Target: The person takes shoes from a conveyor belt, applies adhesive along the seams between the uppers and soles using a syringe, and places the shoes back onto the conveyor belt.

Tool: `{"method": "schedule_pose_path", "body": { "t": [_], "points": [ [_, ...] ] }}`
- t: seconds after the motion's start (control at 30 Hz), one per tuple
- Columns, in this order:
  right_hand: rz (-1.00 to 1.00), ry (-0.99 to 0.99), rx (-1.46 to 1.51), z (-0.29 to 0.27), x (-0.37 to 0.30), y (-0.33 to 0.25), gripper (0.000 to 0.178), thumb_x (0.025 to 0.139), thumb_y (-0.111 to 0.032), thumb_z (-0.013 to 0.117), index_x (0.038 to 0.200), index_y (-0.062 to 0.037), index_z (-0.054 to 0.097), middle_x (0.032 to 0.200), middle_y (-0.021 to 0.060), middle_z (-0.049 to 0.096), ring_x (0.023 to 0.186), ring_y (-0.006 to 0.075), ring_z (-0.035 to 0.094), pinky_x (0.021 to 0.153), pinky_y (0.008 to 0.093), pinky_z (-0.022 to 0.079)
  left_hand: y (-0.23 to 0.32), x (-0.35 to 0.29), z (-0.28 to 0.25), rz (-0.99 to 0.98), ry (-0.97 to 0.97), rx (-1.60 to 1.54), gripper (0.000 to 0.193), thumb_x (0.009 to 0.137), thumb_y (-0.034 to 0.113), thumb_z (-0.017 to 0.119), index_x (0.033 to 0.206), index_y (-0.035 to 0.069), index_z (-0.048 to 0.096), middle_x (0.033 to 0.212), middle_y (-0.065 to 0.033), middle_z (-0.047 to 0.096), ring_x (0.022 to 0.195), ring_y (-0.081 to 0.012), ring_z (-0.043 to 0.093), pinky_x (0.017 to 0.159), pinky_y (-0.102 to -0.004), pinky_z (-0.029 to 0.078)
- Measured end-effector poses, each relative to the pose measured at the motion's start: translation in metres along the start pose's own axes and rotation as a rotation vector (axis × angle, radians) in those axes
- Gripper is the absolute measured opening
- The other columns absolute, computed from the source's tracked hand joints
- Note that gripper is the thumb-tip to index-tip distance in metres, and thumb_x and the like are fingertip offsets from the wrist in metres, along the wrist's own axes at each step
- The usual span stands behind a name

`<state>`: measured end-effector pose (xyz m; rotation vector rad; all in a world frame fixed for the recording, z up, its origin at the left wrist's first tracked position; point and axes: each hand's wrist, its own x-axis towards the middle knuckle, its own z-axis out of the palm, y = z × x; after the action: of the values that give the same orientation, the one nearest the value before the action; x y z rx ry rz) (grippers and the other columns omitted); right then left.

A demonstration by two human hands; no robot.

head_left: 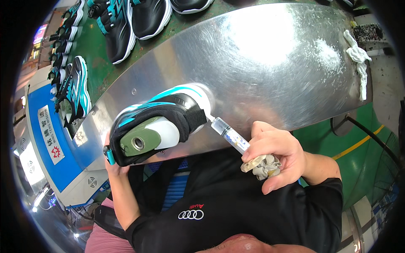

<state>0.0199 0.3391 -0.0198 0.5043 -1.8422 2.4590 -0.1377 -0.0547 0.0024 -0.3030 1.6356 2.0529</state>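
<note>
A black shoe [171,103] with turquoise trim and a white sole is tilted over the near edge of the metal table. A green and white shoe last [147,137] fills its opening. My left hand [112,166] grips the shoe's left end, most of its fingers hidden behind the shoe. In my right hand [276,152] is a clear syringe [230,134], pointing up and left. Its tip meets the shoe, or nearly so, by the white sole edge beside a black strap. A crumpled greyish cloth [266,166] is bunched in the same hand.
The curved metal table [181,67] spreads ahead, with white powder [329,57] and a twisted white rag [358,59] at its right. Beyond it, several similar shoes [116,38] stand on a green surface [95,42]. More shoes [76,90] line the far left, above a blue panel [48,126].
</note>
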Motion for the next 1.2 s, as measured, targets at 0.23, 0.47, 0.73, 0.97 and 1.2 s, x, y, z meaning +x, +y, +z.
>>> {"method": "schedule_pose_path", "body": {
  "t": [0.23, 0.47, 0.73, 0.97, 1.2],
  "points": [
    [-0.042, 0.011, -0.066, 0.014, -0.002, -0.006, 0.051, 0.067, -0.027, 0.081, 0.106, -0.0015, 0.062, 0.094, 0.004, 0.068, 0.067, 0.0152, 0.048, 0.065, 0.0281, 0.035, -0.029, -0.067, -0.017, -0.031, -0.021, -0.006, 0.039, 0.096, 0.026, 0.043, 0.127, 0.002, 0.045, 0.126, -0.0153, 0.052, 0.115, -0.0292, 0.053, 0.1, -0.0436, 0.042],
    [-0.032, 0.055, -0.133, 0.026, -0.005, -0.011, 0.058, 0.065, -0.044, 0.08, 0.102, -0.003, 0.063, 0.085, 0.0035, 0.066, 0.066, 0.0162, 0.039, 0.061, 0.0285, 0.03, -0.066, -0.107, 0.012, -0.178, -0.143, -0.262, 0.071, 0.077, 0.002, 0.065, 0.139, 0.001, 0.029, 0.139, -0.0176, 0.039, 0.129, -0.0341, 0.038, 0.109, -0.0496, 0.027],
    [0.022, -0.023, -0.16, 0.032, 0.01, -0.038, 0.05, 0.066, -0.027, 0.081, 0.104, -0.0013, 0.063, 0.09, 0.0056, 0.067, 0.067, 0.0163, 0.051, 0.065, 0.028, 0.034, -0.086, -0.106, 0.076, -0.32, -0.284, -0.42, 0.082, 0.069, 0.001, 0.066, 0.139, -0.005, 0.024, 0.132, -0.0199, 0.045, 0.121, -0.0327, 0.047, 0.104, -0.0455, 0.036],
    [0.163, -0.093, -0.175, 0.035, 0.007, -0.066, 0.054, 0.064, -0.034, 0.083, 0.101, 0.0, 0.065, 0.086, 0.0039, 0.067, 0.067, 0.0139, 0.041, 0.06, 0.0277, 0.029, -0.084, -0.092, 0.104, -0.512, -0.447, -0.495, 0.079, 0.068, -0.004, 0.06, 0.139, -0.004, 0.025, 0.133, -0.0217, 0.044, 0.123, -0.0347, 0.045, 0.103, -0.046, 0.037],
    [0.277, -0.137, -0.198, 0.035, -0.007, -0.118, 0.049, 0.065, -0.03, 0.083, 0.102, -0.0026, 0.064, 0.086, 0.0013, 0.068, 0.058, 0.0127, 0.046, 0.061, 0.0259, 0.027, -0.091, -0.076, 0.139, -0.651, -0.646, -0.684, 0.062, 0.07, -0.005, 0.057, 0.13, -0.002, 0.04, 0.124, -0.019, 0.052, 0.119, -0.0317, 0.05, 0.102, -0.0446, 0.036]
  ]
}}
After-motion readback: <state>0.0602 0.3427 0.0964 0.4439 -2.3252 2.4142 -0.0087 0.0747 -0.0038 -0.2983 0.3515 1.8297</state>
